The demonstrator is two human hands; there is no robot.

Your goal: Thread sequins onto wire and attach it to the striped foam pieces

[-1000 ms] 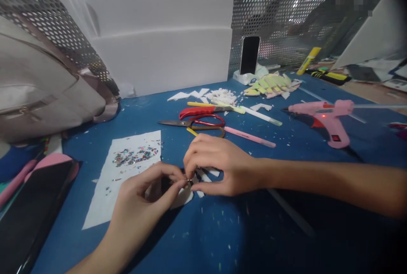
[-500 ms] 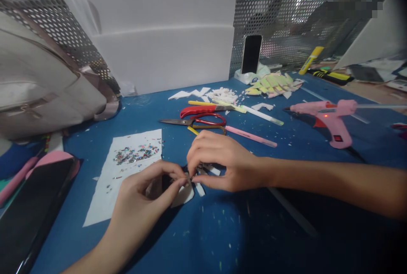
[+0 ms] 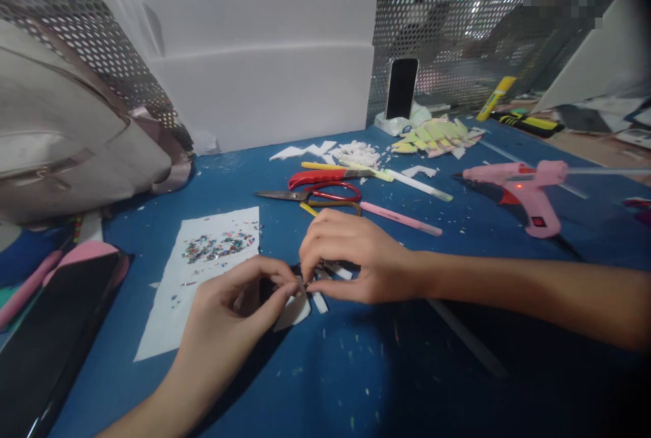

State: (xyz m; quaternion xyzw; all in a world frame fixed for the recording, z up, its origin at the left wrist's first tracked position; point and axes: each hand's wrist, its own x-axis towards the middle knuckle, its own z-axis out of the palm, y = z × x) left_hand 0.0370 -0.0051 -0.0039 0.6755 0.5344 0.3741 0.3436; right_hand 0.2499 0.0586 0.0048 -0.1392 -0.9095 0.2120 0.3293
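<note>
My left hand (image 3: 239, 309) and my right hand (image 3: 350, 255) meet over the blue table (image 3: 386, 370), fingertips pinched together on a tiny thing I cannot make out. Under them lie small white foam scraps (image 3: 298, 309). A white sheet (image 3: 198, 275) strewn with coloured glitter bits (image 3: 216, 247) lies just left of my left hand. Both hands are closed in a pinch.
Red-handled scissors (image 3: 315, 188), pens (image 3: 401, 219) and a pink glue gun (image 3: 523, 187) lie behind my hands. White foam boards (image 3: 254, 65) lean on the perforated metal wall. A phone (image 3: 401, 88) stands upright; a bag (image 3: 76, 133) and a dark tablet (image 3: 45, 343) sit left.
My right hand has shifted slightly up and right; the pinch of both hands stays together. Nothing else has moved.
</note>
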